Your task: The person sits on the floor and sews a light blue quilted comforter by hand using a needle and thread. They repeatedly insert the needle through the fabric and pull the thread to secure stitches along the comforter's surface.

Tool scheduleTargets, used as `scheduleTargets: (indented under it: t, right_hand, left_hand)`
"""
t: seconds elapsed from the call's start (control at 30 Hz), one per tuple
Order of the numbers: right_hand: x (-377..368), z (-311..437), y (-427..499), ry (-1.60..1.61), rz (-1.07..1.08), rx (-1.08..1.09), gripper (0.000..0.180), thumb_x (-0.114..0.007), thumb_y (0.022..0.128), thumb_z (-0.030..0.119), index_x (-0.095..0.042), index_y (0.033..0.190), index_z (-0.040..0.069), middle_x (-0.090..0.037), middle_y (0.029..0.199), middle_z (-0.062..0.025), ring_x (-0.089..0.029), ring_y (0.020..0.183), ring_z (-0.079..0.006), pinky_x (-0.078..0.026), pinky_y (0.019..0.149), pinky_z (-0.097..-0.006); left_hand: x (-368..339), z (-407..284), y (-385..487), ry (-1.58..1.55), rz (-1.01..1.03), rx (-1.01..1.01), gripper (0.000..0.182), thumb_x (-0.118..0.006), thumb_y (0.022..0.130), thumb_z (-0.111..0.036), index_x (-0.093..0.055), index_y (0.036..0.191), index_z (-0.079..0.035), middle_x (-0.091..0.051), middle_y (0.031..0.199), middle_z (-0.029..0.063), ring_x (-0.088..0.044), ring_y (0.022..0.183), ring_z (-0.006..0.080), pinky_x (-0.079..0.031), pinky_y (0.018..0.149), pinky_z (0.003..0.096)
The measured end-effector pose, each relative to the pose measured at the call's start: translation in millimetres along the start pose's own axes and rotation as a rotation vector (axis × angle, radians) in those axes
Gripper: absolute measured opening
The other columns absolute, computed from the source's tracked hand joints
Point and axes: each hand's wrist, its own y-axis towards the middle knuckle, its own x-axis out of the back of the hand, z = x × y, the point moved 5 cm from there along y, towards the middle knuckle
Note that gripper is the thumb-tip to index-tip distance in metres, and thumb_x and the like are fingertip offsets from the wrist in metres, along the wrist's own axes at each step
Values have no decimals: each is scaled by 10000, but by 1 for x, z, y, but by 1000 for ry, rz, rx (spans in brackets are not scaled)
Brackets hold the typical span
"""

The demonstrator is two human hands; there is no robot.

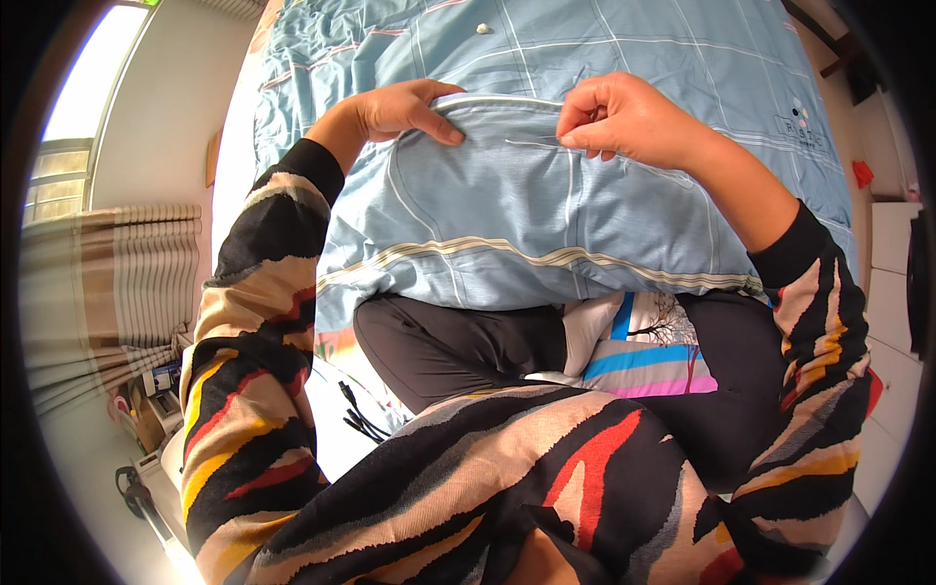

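A blue checked quilt (497, 197) with white lines and a pale striped band lies over my crossed legs. My left hand (409, 111) holds its folded upper edge, thumb on the near face and the other fingers mostly hidden behind. To the right of it, my right hand (621, 121) pinches a white thread (532, 143) between thumb and forefinger, just in front of the same edge. One thread end points left across the cloth; more thread trails right below the hand. Whether a needle is also between the fingertips cannot be made out.
A small whitish ball (482, 28) rests on the bedding farther off. Black cables (358, 417) lie by my left leg. A patterned cloth (643, 351) shows between my legs. Striped curtains (110, 285) hang at left, white cabinets (896, 292) stand at right.
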Motion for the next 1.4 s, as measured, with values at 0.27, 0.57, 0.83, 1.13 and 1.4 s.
scheduleTargets:
  t: [0.27, 0.57, 0.83, 1.13, 1.4]
  right_hand:
    - [-13, 8, 14, -37, -60, 71, 126, -659, 793, 126, -692, 859, 24, -627, 722, -12, -530, 607, -80, -451, 560, -242]
    - [-17, 8, 23, -57, -48, 77, 123, -661, 785, 85, -697, 878, 13, -643, 725, -28, -549, 616, -88, -455, 563, -244]
    - [-23, 17, 29, -217, -86, 118, 135, -637, 726, 59, -697, 835, 8, -667, 745, -84, -604, 645, -154, -474, 584, -301]
    - [-44, 32, 45, -608, -169, -28, 190, -550, 684, 8, -686, 817, -5, -659, 751, -170, -639, 701, -268, -492, 629, -354]
    - [-64, 22, 66, -655, -245, 58, 166, -576, 683, 37, -692, 801, 25, -660, 754, -166, -635, 683, -305, -491, 607, -374]
  left_hand:
    - [2, -13, -6, 89, -8, -41, 551, -751, 743, -130, -537, 1219, 50, -632, 1114, 135, -608, 987, 217, -462, 919, 315]
    - [0, -15, -11, 112, -45, -71, 548, -775, 730, -147, -555, 1193, 49, -646, 1076, 127, -616, 959, 207, -468, 906, 312]
    - [-1, -13, -12, 64, -76, -77, 500, -793, 697, -89, -582, 1138, 19, -655, 1009, 78, -612, 898, 162, -466, 870, 275]
    - [-5, -17, -17, 136, -171, -90, 454, -794, 674, -86, -608, 1075, 19, -656, 939, 60, -606, 851, 139, -468, 804, 253]
    - [-10, -16, -22, 122, -223, -69, 481, -800, 659, -70, -593, 1087, 2, -632, 961, 49, -585, 880, 136, -454, 815, 254]
